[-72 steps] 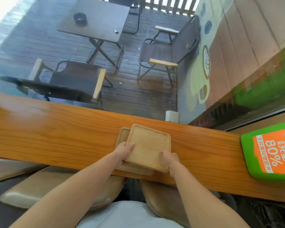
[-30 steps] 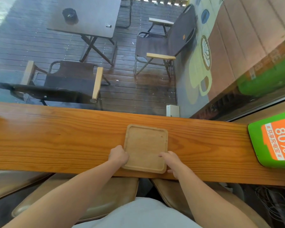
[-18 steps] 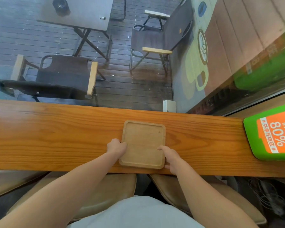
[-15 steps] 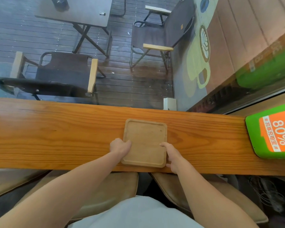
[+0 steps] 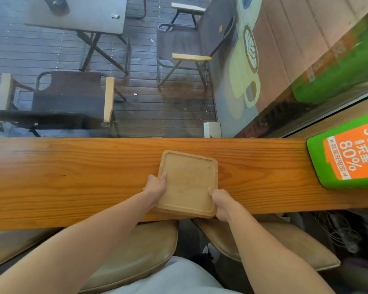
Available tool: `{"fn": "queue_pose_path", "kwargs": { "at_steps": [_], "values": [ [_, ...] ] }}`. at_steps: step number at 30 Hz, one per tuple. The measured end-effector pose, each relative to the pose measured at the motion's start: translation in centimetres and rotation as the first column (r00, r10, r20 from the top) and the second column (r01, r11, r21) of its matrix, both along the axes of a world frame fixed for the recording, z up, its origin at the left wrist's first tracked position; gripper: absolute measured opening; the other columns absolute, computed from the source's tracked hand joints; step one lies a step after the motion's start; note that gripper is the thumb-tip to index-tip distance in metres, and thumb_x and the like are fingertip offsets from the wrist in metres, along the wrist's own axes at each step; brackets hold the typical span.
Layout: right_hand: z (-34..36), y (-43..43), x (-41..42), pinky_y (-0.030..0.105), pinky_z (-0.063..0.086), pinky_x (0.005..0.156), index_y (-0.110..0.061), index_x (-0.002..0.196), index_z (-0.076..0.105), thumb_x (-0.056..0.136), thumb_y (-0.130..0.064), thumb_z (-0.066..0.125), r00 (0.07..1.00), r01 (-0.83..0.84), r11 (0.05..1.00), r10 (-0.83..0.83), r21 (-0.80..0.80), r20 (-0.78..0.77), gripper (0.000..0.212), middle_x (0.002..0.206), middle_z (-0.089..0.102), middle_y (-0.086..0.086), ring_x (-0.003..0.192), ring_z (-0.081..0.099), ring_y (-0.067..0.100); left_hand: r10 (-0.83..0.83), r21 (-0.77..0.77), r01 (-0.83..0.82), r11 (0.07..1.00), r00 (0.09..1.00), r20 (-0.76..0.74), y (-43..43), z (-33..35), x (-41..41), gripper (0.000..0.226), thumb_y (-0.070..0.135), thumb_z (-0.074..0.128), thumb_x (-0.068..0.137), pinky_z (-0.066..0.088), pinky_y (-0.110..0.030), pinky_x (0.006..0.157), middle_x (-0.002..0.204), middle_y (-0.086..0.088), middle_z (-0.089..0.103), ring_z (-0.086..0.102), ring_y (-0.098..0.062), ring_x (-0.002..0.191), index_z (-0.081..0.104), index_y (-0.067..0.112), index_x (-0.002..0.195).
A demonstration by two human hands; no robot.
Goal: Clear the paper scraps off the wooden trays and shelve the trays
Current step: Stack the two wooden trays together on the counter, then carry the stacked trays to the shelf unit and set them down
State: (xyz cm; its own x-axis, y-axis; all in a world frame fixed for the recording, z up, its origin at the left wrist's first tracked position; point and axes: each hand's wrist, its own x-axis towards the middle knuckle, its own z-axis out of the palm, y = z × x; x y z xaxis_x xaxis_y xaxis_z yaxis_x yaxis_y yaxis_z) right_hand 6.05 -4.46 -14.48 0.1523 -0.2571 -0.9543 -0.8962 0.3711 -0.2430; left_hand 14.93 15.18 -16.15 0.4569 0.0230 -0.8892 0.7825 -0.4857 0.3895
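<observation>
Two square wooden trays [image 5: 188, 181] lie stacked on the long wooden counter [image 5: 72, 179], the upper one hiding nearly all of the lower; only a thin edge of the lower shows at the front. No paper scraps show on the top tray. My left hand [image 5: 156, 187] grips the stack's left edge, thumb on the rim. At the front right corner, my right hand [image 5: 220, 203] holds the stack. The near edge of the stack sits at the counter's front edge, slightly tilted.
A green and orange sign block [image 5: 346, 153] stands on the counter at the right. Two tan cushioned stools [image 5: 140, 249] sit below the counter's near edge. Beyond the glass are folding chairs [image 5: 72, 96] and a table [image 5: 83, 13] on a dark deck.
The top tray was slid square onto the lower one. Since then both hands have closed on the stack's sides and drawn it toward the counter's near edge, lifted slightly.
</observation>
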Motion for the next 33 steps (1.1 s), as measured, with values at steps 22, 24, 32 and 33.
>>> {"fn": "queue_pose_path", "kwargs": {
  "at_steps": [22,24,32,33],
  "values": [
    [14.6,-17.4,-23.7,0.051,0.053,0.089,-0.008,0.129,0.055,0.105,-0.026,0.039,0.698,0.515,0.851,-0.487,0.105,0.524,0.034,0.121,0.067,0.017,0.107,0.064,0.037,-0.443,-0.124,0.568,0.814,0.744,0.500,-24.0,17.3,-14.0,0.067,0.063,0.047,0.090,0.052,-0.042,0.085,0.115,-0.009,0.060,0.061,-0.027,0.097,0.046,0.010,0.131],
    [15.1,-19.4,-28.4,0.049,0.055,0.077,-0.011,0.122,0.057,0.104,-0.025,0.041,0.682,0.565,0.822,-0.516,0.075,0.518,0.027,0.115,0.068,0.017,0.101,0.065,0.038,-0.448,-0.180,0.605,0.776,0.729,0.519,-27.0,18.1,-18.1,0.060,0.057,0.051,0.092,0.052,-0.036,0.071,0.105,-0.005,0.062,0.062,-0.022,0.088,0.046,0.012,0.131],
    [17.5,-24.7,-46.5,0.053,0.051,0.093,-0.021,0.132,0.049,0.099,-0.051,0.043,0.565,0.786,0.608,-0.633,-0.112,0.529,0.046,0.126,0.064,0.009,0.108,0.059,0.033,-0.632,-0.324,0.779,0.537,0.626,0.456,-38.1,20.0,-33.2,0.057,0.052,0.050,0.094,0.047,-0.046,0.099,0.124,-0.008,0.059,0.060,-0.028,0.107,0.045,0.012,0.135],
    [17.5,-25.1,-48.5,0.055,0.046,0.100,-0.022,0.140,0.042,0.098,-0.054,0.042,0.576,0.797,0.574,-0.629,-0.188,0.522,0.052,0.135,0.056,0.009,0.114,0.055,0.033,-0.662,-0.334,0.797,0.503,0.604,0.444,-39.3,20.2,-35.0,0.056,0.051,0.049,0.095,0.046,-0.042,0.097,0.122,-0.005,0.059,0.060,-0.025,0.104,0.043,0.014,0.136]
  ]
}}
